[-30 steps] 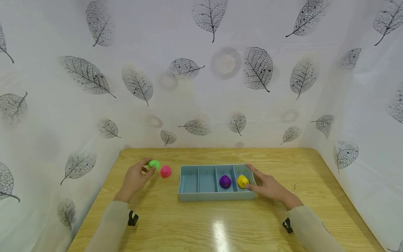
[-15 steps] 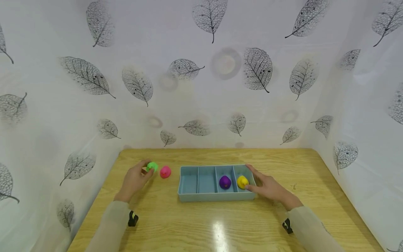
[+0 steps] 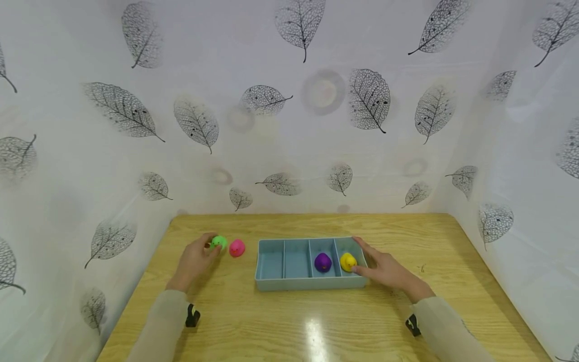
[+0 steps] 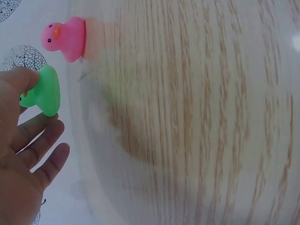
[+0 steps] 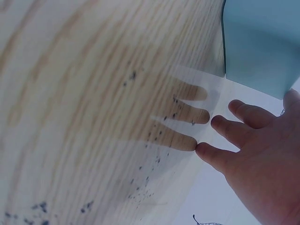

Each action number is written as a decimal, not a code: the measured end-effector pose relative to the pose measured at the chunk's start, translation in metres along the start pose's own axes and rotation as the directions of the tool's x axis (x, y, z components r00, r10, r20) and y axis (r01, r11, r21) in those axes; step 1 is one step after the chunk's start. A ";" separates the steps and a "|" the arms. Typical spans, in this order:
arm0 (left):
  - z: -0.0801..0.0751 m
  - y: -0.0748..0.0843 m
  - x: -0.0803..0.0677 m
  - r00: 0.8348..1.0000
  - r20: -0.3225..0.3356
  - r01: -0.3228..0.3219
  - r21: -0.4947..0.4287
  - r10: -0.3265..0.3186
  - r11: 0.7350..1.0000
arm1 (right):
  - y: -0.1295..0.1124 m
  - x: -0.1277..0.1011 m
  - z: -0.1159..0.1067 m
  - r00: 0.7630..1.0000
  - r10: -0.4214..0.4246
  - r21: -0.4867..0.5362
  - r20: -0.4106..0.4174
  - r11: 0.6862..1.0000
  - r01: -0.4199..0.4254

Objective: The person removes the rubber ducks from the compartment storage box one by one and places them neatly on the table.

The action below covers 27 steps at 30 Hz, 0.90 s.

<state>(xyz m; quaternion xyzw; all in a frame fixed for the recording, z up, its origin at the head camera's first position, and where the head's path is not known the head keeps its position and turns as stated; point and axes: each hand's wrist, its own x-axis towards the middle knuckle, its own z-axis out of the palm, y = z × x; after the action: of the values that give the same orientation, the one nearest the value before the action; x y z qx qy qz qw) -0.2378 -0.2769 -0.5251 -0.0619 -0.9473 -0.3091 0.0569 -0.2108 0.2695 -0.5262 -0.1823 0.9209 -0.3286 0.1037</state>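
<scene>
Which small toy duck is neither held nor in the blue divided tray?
The pink duck, on the wooden table; left hand pinches green duck; purple duck and yellow duck sit in the tray.

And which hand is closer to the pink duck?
Left. The left hand is close by, just left of the pink duck, pinching the green duck. The right hand is much farther off, at the right end of the tray.
</scene>
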 end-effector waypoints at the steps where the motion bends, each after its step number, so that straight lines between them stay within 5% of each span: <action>1: 0.000 0.001 0.000 1.000 0.006 0.006 -0.005 -0.006 1.000 | 0.000 0.000 0.000 1.000 0.001 0.001 0.001 1.000 -0.001; 9: 0.002 0.005 -0.001 0.998 0.036 0.051 -0.020 -0.050 0.999 | -0.001 -0.001 0.000 1.000 0.004 0.003 0.002 1.000 -0.004; 27: 0.005 0.000 -0.001 0.999 0.036 0.015 0.026 -0.016 1.000 | 0.000 0.000 -0.001 1.000 0.004 0.011 0.010 1.000 -0.004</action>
<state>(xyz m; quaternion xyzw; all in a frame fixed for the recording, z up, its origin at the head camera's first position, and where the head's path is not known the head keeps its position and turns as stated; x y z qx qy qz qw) -0.2376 -0.2743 -0.5294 -0.0594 -0.9525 -0.2963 0.0381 -0.2110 0.2701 -0.5256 -0.1817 0.9188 -0.3327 0.1098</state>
